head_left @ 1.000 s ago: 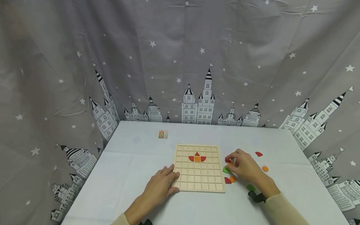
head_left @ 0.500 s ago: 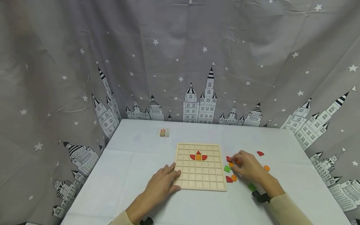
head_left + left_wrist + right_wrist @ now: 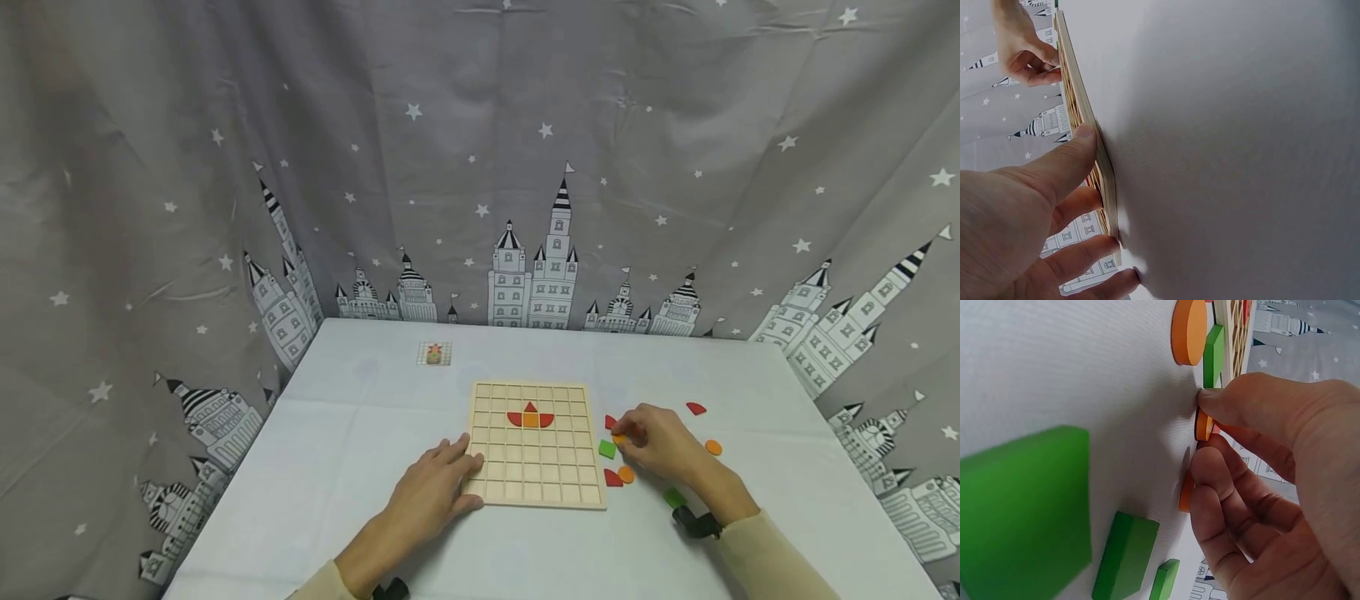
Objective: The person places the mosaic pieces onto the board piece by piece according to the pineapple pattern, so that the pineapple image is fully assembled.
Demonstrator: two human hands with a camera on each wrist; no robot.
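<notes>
My left hand (image 3: 431, 492) rests at the left edge of a square wooden grid board (image 3: 540, 475), its thumb and fingers touching the rim. Set in the board's upper cells are a red triangle (image 3: 530, 407), an orange square (image 3: 531, 420) and two red quarter-round pieces, one being the red piece (image 3: 547, 420) on the right. Beyond the board's right side, my right hand (image 3: 663, 446) pinches an orange disc (image 3: 1204, 427) between thumb and finger, at the tabletop. A green square (image 3: 607, 449) and a red quarter piece (image 3: 610, 422) lie close to those fingertips.
Loose on the white table lie another red quarter (image 3: 613, 478), an orange disc (image 3: 626, 474), a green piece (image 3: 674, 497) by the right wrist, a farther red quarter (image 3: 696, 408) and orange disc (image 3: 713, 447). A picture card (image 3: 434, 353) lies behind the board.
My right hand's fingertips have shifted off the green square and come together on the orange disc. The left hand stays at the board's edge. The head view has shifted slightly.
</notes>
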